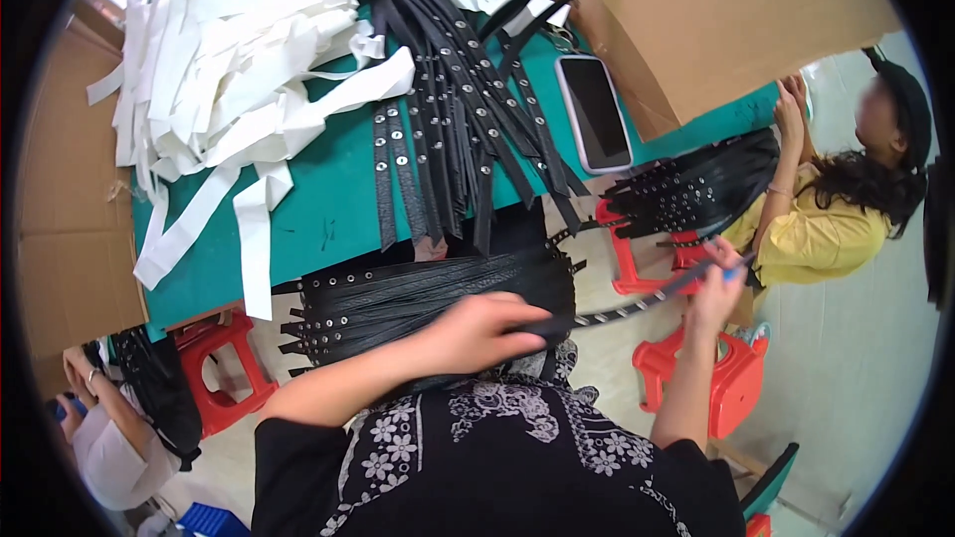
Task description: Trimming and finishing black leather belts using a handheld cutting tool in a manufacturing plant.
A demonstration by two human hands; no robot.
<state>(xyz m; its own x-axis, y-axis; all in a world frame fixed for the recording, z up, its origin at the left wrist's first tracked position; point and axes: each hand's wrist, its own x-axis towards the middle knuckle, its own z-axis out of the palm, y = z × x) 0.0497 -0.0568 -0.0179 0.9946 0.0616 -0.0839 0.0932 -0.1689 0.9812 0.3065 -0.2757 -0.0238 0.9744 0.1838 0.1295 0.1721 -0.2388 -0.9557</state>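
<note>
A black strap with metal eyelets [637,307] stretches between my hands above my lap, slightly blurred. My left hand [482,333] is closed on one part of it, thumb and fingers pinching. Off to the right and raised a little, my right hand [719,288] grips the strap near its other end; something blue shows on a finger. Beneath my left hand, a thick bundle of black straps [398,293] lies across my lap, eyelets showing at its left end. More black eyelet straps [448,109] hang over the near edge of the green table.
White strips [249,70] are heaped on the green table [328,189]. A phone [594,114] lies beside the straps, near a cardboard box [736,20]. Another carton [80,199] stands left. Red stools [224,373] flank me. Co-workers sit at right [826,219] and lower left [119,438].
</note>
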